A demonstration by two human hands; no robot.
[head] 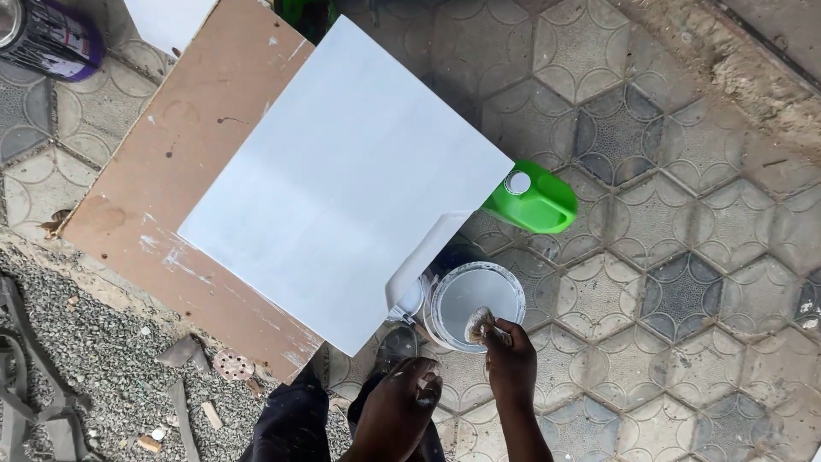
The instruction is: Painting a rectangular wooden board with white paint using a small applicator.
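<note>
My right hand (510, 359) grips a paint-smeared brush (477, 325) with its head over an open bucket of white paint (475, 301) on the paving. My left hand (399, 409) is loosely curled just below the bucket, fingers smeared with paint; I cannot make out anything in it. Up and left of the bucket lies a white-painted board (342, 180) on a larger brown board (171, 171). The bucket's white lid (425, 257) leans against the painted board's edge.
A green plastic jug (534, 201) lies right of the painted board. A dark paint can (47, 34) stands at the top left. Gravel with scraps and straps (34, 376) fills the lower left. Hexagonal paving stones (684, 291) cover the right side.
</note>
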